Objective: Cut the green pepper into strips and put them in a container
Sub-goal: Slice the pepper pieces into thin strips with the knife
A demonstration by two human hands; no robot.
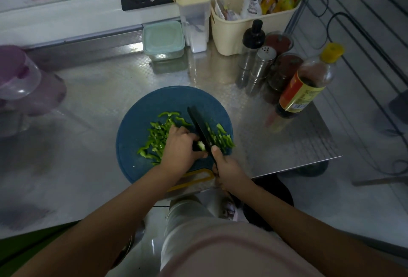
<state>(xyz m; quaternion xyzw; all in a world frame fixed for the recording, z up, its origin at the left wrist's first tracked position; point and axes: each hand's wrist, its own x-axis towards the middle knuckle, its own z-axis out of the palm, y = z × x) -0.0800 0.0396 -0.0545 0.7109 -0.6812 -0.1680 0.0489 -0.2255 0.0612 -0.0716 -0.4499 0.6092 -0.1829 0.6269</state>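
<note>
Head view: I see both hands over a round blue plastic cutting board (132, 144) on the embossed stainless-steel tabletop (99, 91).

The left hand (180, 146) has its fingers (194, 139) curled down, pinning a small pale-green end piece of green pepper (201, 145) to the board. The right hand (227, 171) grips the handle of a black-bladed kitchen knife (199, 124), fingers wrapped round it and the thumb lying along the top. The blade stands just beside the left knuckles, against the end piece. Thin green pepper strips (157, 137) lie heaped on the board left of the blade, with a smaller cluster just right of it. A square clear plastic box with a pale green lid (163, 39) sits shut at the back of the tabletop, well apart from the board.
</note>
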